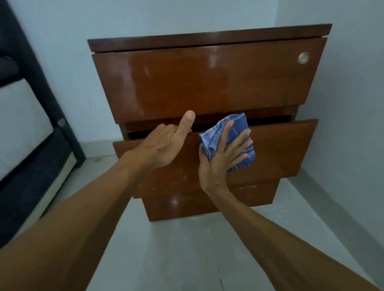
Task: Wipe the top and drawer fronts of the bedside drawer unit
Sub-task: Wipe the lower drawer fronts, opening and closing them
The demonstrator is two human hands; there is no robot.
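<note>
Two hands work the part-open middle drawer front of the glossy brown wooden drawer unit: left hand hooks its top edge, right hand, fingers spread, presses a soft, limp blue folded cloth flat, best pinned under the palm.

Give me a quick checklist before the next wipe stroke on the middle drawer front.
1. Cloth under the hand: ok. The right hand presses the blue cloth against the middle drawer front with spread fingers.
2. Steadying grip: ok. The left hand hooks its fingers over that drawer's top edge, thumb up.
3. Drawer shut: not ok. It stands pulled out, with a dark gap below the top drawer front.
4. Top drawer front clean: cannot tell. Its pale streaks may be glare or smears.
5. Unit top wiped: cannot tell. Only its front edge shows.
</note>
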